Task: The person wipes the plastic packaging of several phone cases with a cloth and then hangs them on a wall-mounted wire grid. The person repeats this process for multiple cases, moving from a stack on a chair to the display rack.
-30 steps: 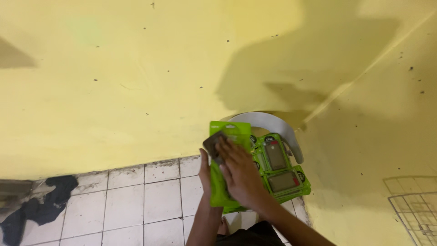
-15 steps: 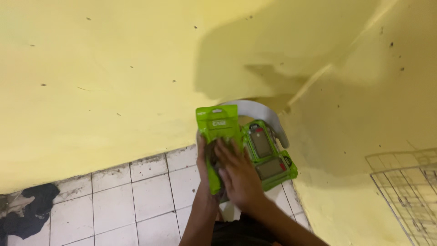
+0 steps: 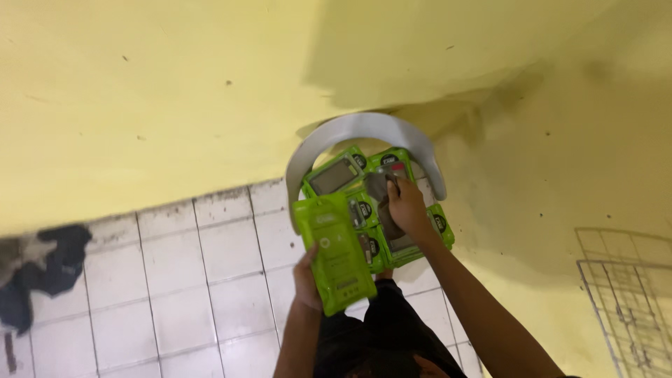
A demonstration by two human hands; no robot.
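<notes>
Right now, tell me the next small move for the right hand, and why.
Probably lift the dark item clear of the green packs: the right hand already pinches it above the pile, while the left hand holds a separate green pack aside.

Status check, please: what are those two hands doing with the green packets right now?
Left hand grips flat bright-green packet. Right hand holds dark flat item over green packets on grey curved-back chair. Nothing obstructing.

Green packet (image 3: 334, 253), held above green packs (image 3: 371, 203)
</notes>
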